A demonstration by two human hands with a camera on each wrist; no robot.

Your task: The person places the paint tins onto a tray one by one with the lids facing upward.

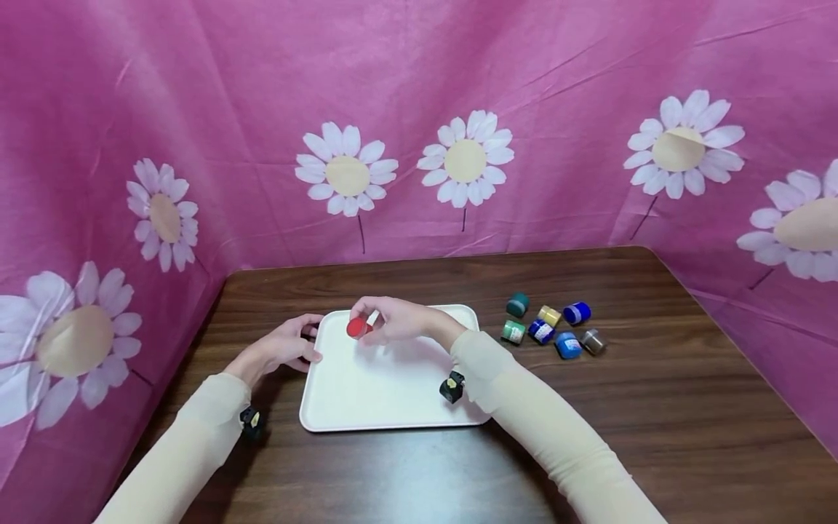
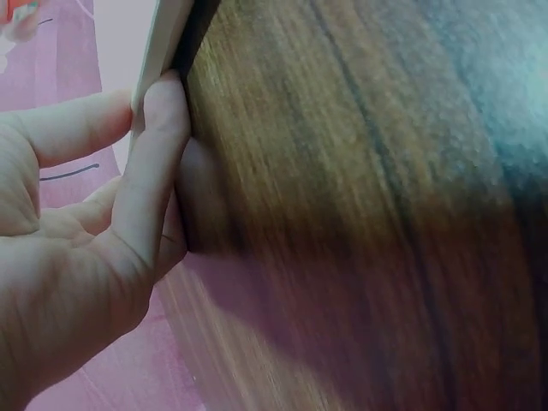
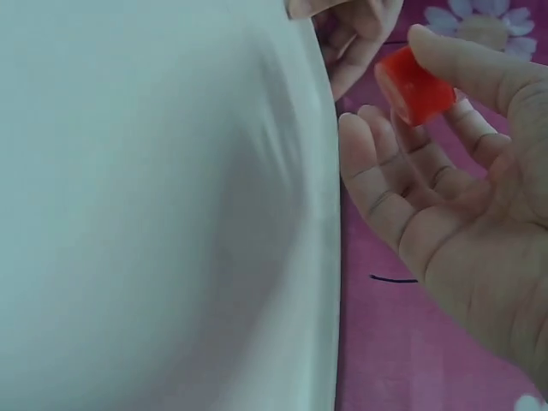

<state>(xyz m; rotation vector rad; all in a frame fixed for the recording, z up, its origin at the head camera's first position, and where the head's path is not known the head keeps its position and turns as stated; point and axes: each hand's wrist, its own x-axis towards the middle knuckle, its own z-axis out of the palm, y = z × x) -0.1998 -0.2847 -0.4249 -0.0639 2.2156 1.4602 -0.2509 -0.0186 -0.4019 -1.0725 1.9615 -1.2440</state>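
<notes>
Red paint jar (image 1: 356, 328), pinched by the fingers of the right hand (image 1: 391, 320) above the far left of a white tray (image 1: 373, 393), seems mid-placement, calling for gentle lowering while the left hand (image 1: 288, 343) grips the left rim, seven other jars (image 1: 541, 331) off right.

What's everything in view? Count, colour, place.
Table: one, brown, centre.
Tray: one, white, on table.
Red jar: one, red, above tray.
Other jars: seven (two dark blue, one each lighter blue, teal, green, yellow, greyish), on table right of tray.
Backdrop: count unclear, pink, behind and beside table.
Daisies: six, white, on backdrop.
Wrist cameras: two, black, at sleeve ends.
Sleeves: two, cream, lower foreground.
Left hand: one, gripping tray's left rim.
Right hand: one, holding red jar.
</notes>
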